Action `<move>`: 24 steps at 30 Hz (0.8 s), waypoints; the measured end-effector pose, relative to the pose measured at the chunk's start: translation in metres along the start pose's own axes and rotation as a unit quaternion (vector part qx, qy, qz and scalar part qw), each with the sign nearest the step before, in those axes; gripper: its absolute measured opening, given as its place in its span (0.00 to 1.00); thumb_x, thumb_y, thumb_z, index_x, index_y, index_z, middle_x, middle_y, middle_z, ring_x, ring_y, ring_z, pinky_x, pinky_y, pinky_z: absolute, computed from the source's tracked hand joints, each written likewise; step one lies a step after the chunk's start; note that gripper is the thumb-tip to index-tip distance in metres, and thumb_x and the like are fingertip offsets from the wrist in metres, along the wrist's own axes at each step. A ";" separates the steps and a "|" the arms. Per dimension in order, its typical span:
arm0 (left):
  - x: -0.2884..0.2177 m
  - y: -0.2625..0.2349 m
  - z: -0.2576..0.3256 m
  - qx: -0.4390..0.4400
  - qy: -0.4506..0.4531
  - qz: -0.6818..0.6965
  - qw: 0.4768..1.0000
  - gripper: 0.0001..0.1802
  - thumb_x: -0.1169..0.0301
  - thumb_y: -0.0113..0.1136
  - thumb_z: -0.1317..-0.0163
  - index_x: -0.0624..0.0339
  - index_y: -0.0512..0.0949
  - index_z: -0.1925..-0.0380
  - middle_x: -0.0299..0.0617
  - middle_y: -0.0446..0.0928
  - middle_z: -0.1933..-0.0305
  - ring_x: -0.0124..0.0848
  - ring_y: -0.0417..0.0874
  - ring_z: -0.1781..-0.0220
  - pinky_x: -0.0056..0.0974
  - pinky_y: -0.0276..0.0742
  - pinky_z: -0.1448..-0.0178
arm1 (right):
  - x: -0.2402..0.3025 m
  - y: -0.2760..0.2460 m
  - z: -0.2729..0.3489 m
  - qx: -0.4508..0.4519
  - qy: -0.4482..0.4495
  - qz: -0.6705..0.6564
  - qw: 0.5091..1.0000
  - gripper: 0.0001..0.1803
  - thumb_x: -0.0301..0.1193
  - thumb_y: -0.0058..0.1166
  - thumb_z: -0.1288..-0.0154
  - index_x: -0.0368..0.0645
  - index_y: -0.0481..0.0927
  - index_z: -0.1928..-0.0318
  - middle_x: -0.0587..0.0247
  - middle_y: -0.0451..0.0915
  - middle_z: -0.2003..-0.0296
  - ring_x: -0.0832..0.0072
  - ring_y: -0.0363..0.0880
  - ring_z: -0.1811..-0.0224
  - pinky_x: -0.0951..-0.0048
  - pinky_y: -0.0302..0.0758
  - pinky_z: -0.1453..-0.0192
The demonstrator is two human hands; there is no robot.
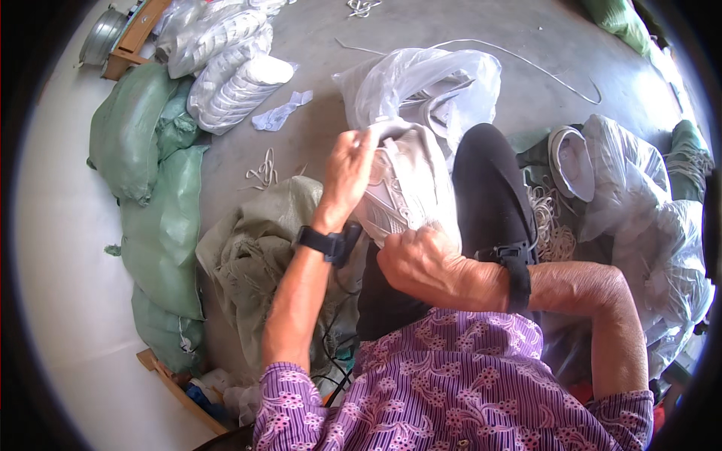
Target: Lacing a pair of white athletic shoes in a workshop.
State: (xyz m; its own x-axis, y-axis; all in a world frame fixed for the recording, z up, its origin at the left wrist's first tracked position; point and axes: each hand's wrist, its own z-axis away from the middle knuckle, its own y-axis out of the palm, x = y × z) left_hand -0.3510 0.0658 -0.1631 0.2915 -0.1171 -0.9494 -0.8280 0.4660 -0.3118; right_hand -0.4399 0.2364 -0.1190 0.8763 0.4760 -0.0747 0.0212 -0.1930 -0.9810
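A pale grey-white sports shoe with a mesh upper and moulded sole [402, 188] sits upright over the person's black-clad knee [489, 188], held between both hands. The left hand [347, 171] is closed around the shoe's upper end, fingers curled over its rim, while the right hand [421, 259] grips the lower end nearest the body, thumb pressed against the side. The shoe looks light, with a soft, yielding upper and a stiffer sole, so the firmest purchase is probably along the sole edge and the collar, where the fabric will not crumple. Just beyond the shoe lies a crumpled clear plastic bag holding white pieces [421, 86], close enough to snag on. To the shoe's left a rumpled green woven sack [248, 255] spreads over the grey concrete floor [316, 128], with loose white cord [263, 171] near it; farther left stand stuffed green sacks [150, 195]. To the shoe's right, more clear bags [639, 195] crowd in, so the freest room lies on the bare floor beyond the bag.
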 end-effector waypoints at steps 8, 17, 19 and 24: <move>-0.025 0.035 -0.018 0.123 0.119 -0.177 0.969 0.23 0.54 0.54 0.34 0.63 0.74 0.52 0.50 0.77 0.57 0.40 0.79 0.58 0.39 0.73 0.52 | -0.003 0.015 0.006 -0.114 0.101 -0.343 0.927 0.09 0.29 0.59 0.51 0.39 0.73 0.73 0.58 0.70 0.78 0.64 0.77 0.78 0.64 0.75 0.75; -0.034 0.045 -0.013 0.172 0.199 -0.162 0.951 0.18 0.60 0.59 0.44 0.53 0.77 0.54 0.50 0.71 0.51 0.47 0.74 0.48 0.48 0.68 0.41 | -0.008 0.008 0.020 -0.115 0.062 -0.442 0.888 0.05 0.27 0.57 0.50 0.39 0.76 0.74 0.56 0.74 0.73 0.58 0.77 0.65 0.57 0.73 0.59; -0.034 0.043 -0.010 0.172 0.256 -0.157 0.938 0.17 0.62 0.58 0.45 0.54 0.78 0.55 0.49 0.71 0.51 0.46 0.73 0.47 0.48 0.67 0.40 | -0.008 0.006 0.026 -0.081 0.100 -0.516 0.847 0.05 0.27 0.57 0.51 0.39 0.76 0.74 0.55 0.74 0.73 0.57 0.77 0.65 0.57 0.73 0.59; -0.024 0.053 0.012 0.165 0.390 -0.291 0.858 0.15 0.70 0.58 0.48 0.61 0.78 0.59 0.46 0.72 0.48 0.44 0.73 0.47 0.44 0.70 0.41 | 0.021 0.003 0.035 0.034 0.050 -0.536 0.842 0.07 0.27 0.59 0.53 0.40 0.74 0.77 0.59 0.74 0.75 0.59 0.76 0.66 0.60 0.71 0.58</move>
State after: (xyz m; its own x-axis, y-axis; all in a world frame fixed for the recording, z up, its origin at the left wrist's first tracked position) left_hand -0.3966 0.1038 -0.1565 0.0942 -0.9048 -0.4153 -0.4330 0.3384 -0.8355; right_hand -0.4380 0.2762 -0.1302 0.4077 0.2706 0.8721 0.8006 0.3532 -0.4839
